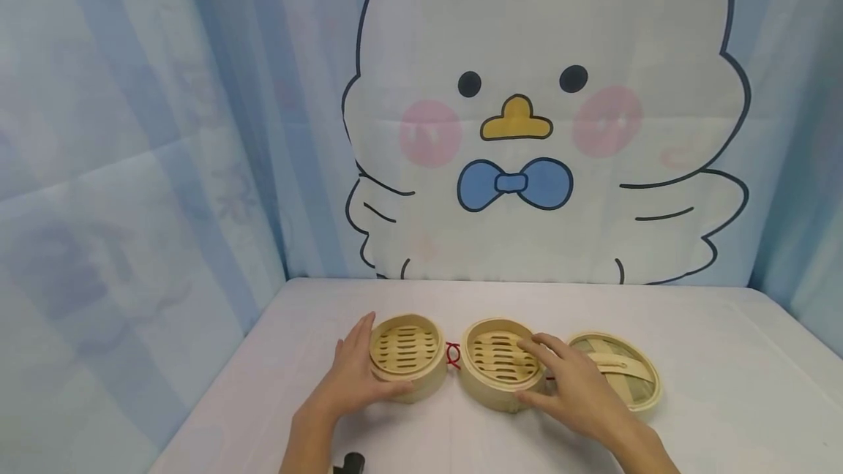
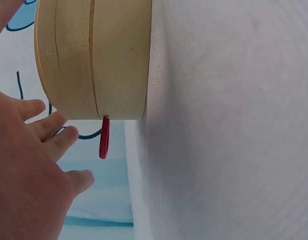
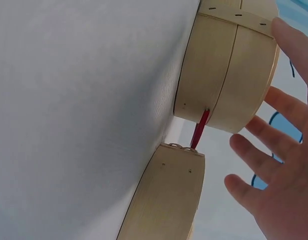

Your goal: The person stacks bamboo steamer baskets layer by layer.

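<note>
Steamer baskets of pale bamboo, two in number, stand upright on the white table, side by side with a small gap between them. Left hand (image 1: 352, 375) spreads loosely around the outer side of the left basket (image 1: 406, 346), fingers apart, thumb along its near side. Right hand (image 1: 573, 386) is likewise spread at the right edge of the other basket (image 1: 499, 357), fingertips over its rim and thumb low in front. Both hands are well open; neither grips firmly, and exactly which fingertips touch is hard to tell. Slatted floors show inside both baskets. Red cord (image 1: 453, 355) links the two, and a red loop (image 2: 104, 137) sticks out from the left basket's outer side. Just right of the right hand, the round woven lid (image 1: 619, 366) lies handle up. Behind the table (image 1: 448, 445) hangs a cloth (image 1: 527, 28) with a cartoon bird.
</note>
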Demonstrator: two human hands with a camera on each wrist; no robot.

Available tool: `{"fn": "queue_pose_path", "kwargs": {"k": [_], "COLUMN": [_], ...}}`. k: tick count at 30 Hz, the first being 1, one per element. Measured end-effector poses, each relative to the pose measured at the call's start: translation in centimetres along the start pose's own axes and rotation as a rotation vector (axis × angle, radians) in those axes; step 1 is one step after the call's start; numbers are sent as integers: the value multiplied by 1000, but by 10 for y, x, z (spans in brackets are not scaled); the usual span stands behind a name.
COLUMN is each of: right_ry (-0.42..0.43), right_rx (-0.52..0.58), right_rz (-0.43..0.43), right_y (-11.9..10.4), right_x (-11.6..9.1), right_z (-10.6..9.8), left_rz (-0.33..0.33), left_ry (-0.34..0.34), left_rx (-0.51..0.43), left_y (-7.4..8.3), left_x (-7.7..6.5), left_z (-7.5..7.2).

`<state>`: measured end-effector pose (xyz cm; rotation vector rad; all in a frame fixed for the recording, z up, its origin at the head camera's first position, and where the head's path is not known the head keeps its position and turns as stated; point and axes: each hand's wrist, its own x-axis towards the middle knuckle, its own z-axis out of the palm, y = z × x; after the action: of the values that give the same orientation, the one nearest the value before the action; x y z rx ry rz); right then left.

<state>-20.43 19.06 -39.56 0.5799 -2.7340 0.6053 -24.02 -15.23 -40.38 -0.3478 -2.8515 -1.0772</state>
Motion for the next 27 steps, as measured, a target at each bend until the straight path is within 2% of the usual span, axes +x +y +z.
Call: {"fn": "queue_pose_path", "kwargs": {"k": [10,18,27], "right_ry": [-2,-34,-1], "right_rx": [38,110,186], "right_rz": [10,45,-45], "right_y": [1,-1,4], "right_x": [-1,-1,-2], "right_z": [1,0,2], "left_rz": [-66,-68,-67], "left_ry": [-10,-36,-50], "left_rx": [-114,-161,-218], "left_y": [-2,-4,-10], "left_x": [0,-2,-1], "left_z": [3,2,3]}}
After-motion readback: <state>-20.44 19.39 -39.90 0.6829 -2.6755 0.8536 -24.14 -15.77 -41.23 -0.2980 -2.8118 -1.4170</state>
